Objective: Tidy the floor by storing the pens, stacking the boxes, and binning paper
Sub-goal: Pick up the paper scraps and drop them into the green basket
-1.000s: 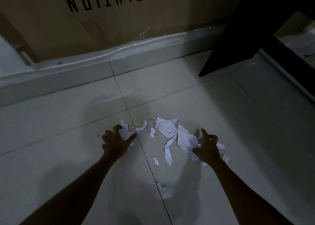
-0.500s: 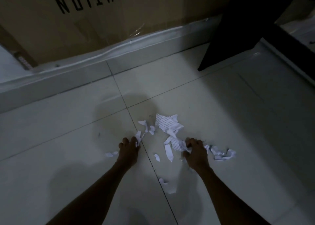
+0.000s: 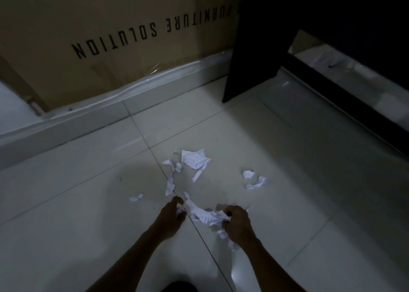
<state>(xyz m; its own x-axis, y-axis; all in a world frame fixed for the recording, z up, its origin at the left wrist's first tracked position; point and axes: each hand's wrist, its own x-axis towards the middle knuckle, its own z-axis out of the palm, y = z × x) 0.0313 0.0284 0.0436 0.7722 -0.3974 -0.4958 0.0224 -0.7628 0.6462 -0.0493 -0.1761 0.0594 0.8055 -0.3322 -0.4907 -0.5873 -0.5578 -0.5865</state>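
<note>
Torn white paper scraps lie on the pale tiled floor. A gathered bunch of paper scraps (image 3: 204,215) sits between my hands. My left hand (image 3: 171,214) has its fingers curled on the bunch's left end. My right hand (image 3: 236,222) grips the right end with curled fingers. Farther out lies a larger printed piece (image 3: 193,159) with several strips around it. Two small bits (image 3: 254,180) lie to the right, and one scrap (image 3: 136,197) sits to the left. No pens, small boxes or bin are in view.
A big brown cardboard carton (image 3: 110,37) printed with "FURNITURE SOLUTION" leans along the wall at the back. A dark furniture leg (image 3: 250,66) stands at the upper right, with a dark rail (image 3: 354,99) running toward the right edge.
Both hands have dragged scraps toward me and closer together. Some pieces were left behind farther out, and the right-hand bits now lie apart from my right hand.
</note>
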